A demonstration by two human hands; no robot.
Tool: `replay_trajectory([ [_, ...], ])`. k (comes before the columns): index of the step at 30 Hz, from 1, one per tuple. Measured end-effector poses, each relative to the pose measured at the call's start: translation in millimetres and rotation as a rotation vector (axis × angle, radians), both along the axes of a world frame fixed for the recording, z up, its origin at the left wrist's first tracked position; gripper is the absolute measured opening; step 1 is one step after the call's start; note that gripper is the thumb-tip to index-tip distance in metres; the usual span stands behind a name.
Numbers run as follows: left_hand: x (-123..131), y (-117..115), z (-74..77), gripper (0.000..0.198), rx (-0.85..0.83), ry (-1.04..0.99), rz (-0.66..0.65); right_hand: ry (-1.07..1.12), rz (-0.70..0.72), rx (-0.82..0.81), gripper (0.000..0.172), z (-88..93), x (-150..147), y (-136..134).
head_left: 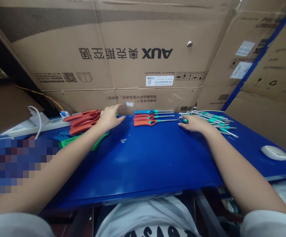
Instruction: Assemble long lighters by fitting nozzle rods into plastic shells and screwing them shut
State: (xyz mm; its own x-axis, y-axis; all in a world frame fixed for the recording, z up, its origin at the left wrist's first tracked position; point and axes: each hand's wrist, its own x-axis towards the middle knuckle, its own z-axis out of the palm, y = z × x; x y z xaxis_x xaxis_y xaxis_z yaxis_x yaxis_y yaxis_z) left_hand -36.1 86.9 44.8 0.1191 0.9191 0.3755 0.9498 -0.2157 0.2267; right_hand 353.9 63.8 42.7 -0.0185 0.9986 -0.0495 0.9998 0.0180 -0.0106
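My left hand [110, 117] is over the right side of a pile of red handles [83, 119], fingers spread; green handles [69, 141] lie under my forearm. My right hand [191, 123] is at the left end of a heap of metal rods with teal collars [217, 121], its fingertips near the rod ends; whether it grips one is too small to tell. Between my hands lie several assembled lighter-like tools in a stack, a blue one [143, 112] at the back and an orange-red one [144, 123] in front, rods pointing right.
Large cardboard sheets [123, 26] stand behind the blue table [143, 164]. At the left are a power strip [51, 124] and a white cable [39, 121]. A white oval object [274, 153] lies near the right edge. Small white scraps lie left of the middle.
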Motion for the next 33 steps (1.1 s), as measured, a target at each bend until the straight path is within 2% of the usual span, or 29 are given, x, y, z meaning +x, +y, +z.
replay_trajectory([
  [2,-18.0,-13.7,3.4,0.065,-0.026,0.159,0.112,-0.013,0.003,0.005,0.059,-0.1,-1.3,-0.8],
  [6,-51.5,-32.5,16.2,0.055,-0.13,0.355,0.22,-0.022,-0.023,0.038,0.06,-0.1,-5.2,-1.9],
  [10,-70.3,-45.5,39.6,0.042,-0.251,0.404,0.21,0.026,-0.028,0.114,0.058,-0.7,-8.4,-1.7],
  [13,-66.7,-54.2,47.8,0.04,-0.33,0.42,0.175,0.04,-0.029,0.164,0.055,-1.2,-10.5,-1.5],
  [16,-52.6,-59.4,42.2,0.05,-0.389,0.467,0.111,0.077,-0.016,0.199,0.05,-2.3,-13.1,-1.6],
  [20,-36.5,-58.4,26.4,0.048,-0.499,0.504,0.139,0.108,0.026,0.235,0.046,-4.9,-16.0,-1.5],
  [24,-34.5,-52.7,15.8,0.05,-0.498,0.46,0.154,0.118,0.039,0.224,0.046,-5.3,-15.1,-1.0],
  [29,-39.1,-48.3,17.0,0.03,-0.475,0.38,0.157,0.143,0.062,0.227,0.046,-3.6,-15.7,-1.3],
  [31,-35.3,-49.8,19.5,0.023,-0.389,0.337,0.145,0.161,0.065,0.258,0.044,-3.3,-23.7,-4.6],
  [33,-24.6,-55.3,19.7,0.021,-0.189,0.255,0.074,0.208,0.111,0.331,0.043,-3.0,-38.2,-11.9],
])
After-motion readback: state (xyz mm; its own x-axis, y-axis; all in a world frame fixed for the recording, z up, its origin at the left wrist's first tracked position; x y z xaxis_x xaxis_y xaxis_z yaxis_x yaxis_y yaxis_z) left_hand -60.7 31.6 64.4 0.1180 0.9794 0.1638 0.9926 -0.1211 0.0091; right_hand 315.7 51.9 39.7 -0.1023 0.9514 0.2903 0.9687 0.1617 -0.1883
